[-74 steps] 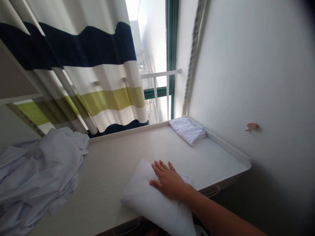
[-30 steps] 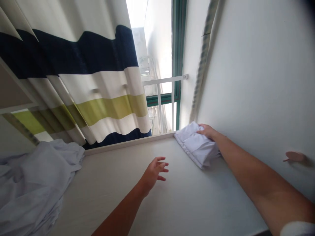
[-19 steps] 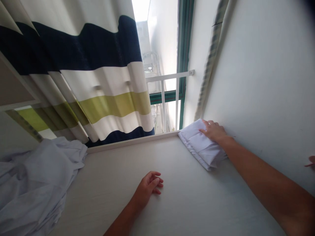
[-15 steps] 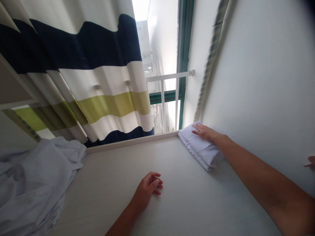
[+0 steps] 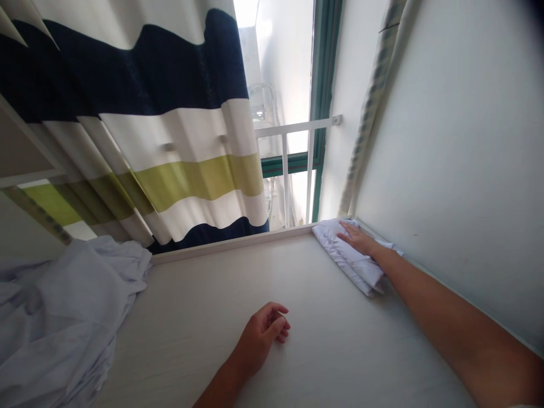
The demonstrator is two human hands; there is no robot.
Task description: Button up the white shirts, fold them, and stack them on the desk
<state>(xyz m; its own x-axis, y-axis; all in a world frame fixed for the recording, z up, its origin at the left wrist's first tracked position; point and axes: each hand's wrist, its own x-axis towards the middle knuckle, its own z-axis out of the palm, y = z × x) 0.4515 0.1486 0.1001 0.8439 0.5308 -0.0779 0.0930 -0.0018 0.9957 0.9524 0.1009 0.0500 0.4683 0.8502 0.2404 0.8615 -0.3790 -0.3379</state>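
A folded white cloth (image 5: 346, 255) lies in the far right corner of the pale surface (image 5: 204, 306), against the wall. My right hand (image 5: 357, 238) rests on top of it, fingers spread and flat, pressing rather than gripping. Near the middle of the surface is my left hand (image 5: 266, 328), with nothing in it. Its fingers are loosely curled and slightly apart, well away from the cloth. At the left, a crumpled heap of white fabric (image 5: 72, 306) spreads over the surface.
A low ledge (image 5: 229, 245) runs along the far edge. Beyond it hang a striped curtain (image 5: 170, 136) and a white railing (image 5: 297, 127) before a green-framed window (image 5: 326, 85). A white wall (image 5: 459, 141) rises on the right.
The folded cloth has settled lower against the wall under my right hand. My left hand has shifted slightly right, its fingers a little more curled. The view has moved slightly.
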